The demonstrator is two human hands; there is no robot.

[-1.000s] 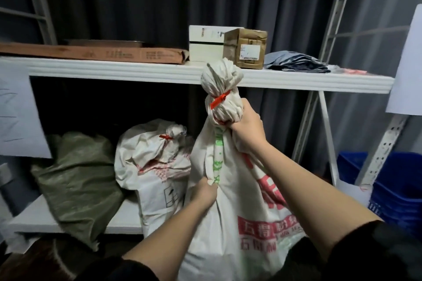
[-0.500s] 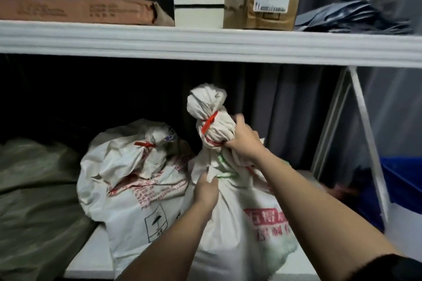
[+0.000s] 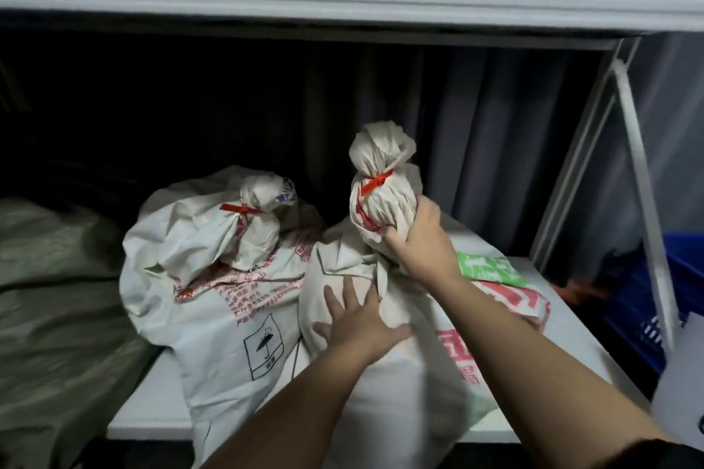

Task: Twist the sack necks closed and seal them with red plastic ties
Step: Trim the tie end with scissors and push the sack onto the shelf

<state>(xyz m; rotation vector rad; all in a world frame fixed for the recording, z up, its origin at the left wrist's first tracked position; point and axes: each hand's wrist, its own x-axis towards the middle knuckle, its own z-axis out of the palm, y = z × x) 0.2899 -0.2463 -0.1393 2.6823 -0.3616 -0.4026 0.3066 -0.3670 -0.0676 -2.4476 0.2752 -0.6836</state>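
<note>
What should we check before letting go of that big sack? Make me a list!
1. Red tie on the neck of the held sack: ok.
2. Right hand grips the neck below the tie: ok.
3. Left hand lies flat on the sack's side: ok.
4. Sack sits on the lower shelf: ok.
5. Neighbour sack tied red too: ok.
6. Tie pulled tight: cannot tell.

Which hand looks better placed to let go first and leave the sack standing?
Probably the left hand: its fingers lie flat and open on the sack, gripping nothing. The right hand grips the tied neck.
</note>
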